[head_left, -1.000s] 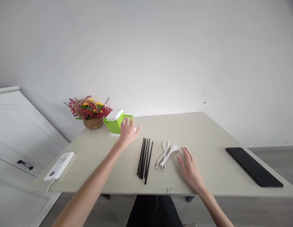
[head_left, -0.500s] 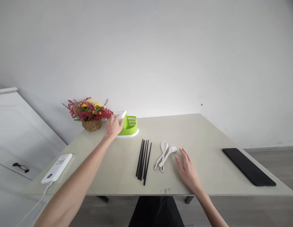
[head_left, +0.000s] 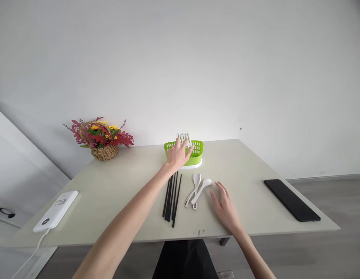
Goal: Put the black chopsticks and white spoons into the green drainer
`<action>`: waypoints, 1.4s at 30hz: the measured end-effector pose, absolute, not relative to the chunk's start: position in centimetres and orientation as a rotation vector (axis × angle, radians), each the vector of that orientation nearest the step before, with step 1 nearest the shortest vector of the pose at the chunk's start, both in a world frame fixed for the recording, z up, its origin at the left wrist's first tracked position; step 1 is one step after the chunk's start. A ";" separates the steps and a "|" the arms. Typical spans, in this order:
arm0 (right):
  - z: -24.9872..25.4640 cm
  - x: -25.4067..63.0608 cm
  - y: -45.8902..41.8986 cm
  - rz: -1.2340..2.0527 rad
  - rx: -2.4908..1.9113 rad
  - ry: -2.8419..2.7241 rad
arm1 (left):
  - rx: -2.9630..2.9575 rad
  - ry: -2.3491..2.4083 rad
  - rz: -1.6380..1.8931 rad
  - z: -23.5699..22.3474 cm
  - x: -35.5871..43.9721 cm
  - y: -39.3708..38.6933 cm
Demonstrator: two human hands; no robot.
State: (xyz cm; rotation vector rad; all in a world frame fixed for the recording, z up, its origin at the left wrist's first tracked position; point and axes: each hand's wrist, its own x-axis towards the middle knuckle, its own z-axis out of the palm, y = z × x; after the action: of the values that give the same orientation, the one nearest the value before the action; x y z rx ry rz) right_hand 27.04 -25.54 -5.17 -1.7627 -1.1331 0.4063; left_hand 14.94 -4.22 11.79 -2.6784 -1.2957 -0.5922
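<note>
A green cutlery holder (head_left: pixel 196 158) with pierced sides and a white base stands near the back of the table. Its raised, slotted white middle part (head_left: pixel 184 138) is in the grasp of my left hand (head_left: pixel 179 154), which covers much of the holder's front left. In front of it lie several black chopsticks (head_left: pixel 169 201), side by side, their far ends close under my left wrist. Two white spoons (head_left: pixel 199 192) lie crossed to their right. Beside the spoons my right hand (head_left: pixel 225 209) rests on the tabletop, fingers stretched out and holding nothing.
A wicker basket of red and yellow flowers (head_left: pixel 105 152) stands at the back left. A white power bank (head_left: pixel 56 211) with a cable lies at the left edge, and a black phone (head_left: pixel 290 199) on the right. The wall (head_left: pixel 180 77) rises behind the table (head_left: pixel 124 217).
My left hand has moved the green cutlery holder to the right, away from the flower basket and behind the chopsticks and spoons. My right hand stays beside the spoons. The view has shifted slightly.
</note>
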 end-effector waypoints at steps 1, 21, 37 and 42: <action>-5.1 27.0 -25.5 0.406 -1.766 -1.131 | -2.696 -1.295 -0.592 11.9 15.3 -4.4; -6.3 27.9 -26.0 0.315 -1.793 -1.168 | -2.732 -1.667 -0.625 -0.8 -0.8 -10.7; -5.8 27.5 -26.5 0.364 -1.922 -1.072 | -2.806 -1.477 -0.940 -1.5 -3.0 -14.3; -6.0 27.6 -26.5 0.396 -2.012 -0.976 | -2.773 -1.546 -1.012 -1.9 -3.3 -14.3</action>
State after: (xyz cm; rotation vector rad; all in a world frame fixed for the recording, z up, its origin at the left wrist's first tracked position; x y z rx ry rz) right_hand 27.58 -26.54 -5.98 -2.0120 -0.9764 0.3962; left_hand -3.33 -14.31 -1.85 -2.7727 -1.5456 -1.0117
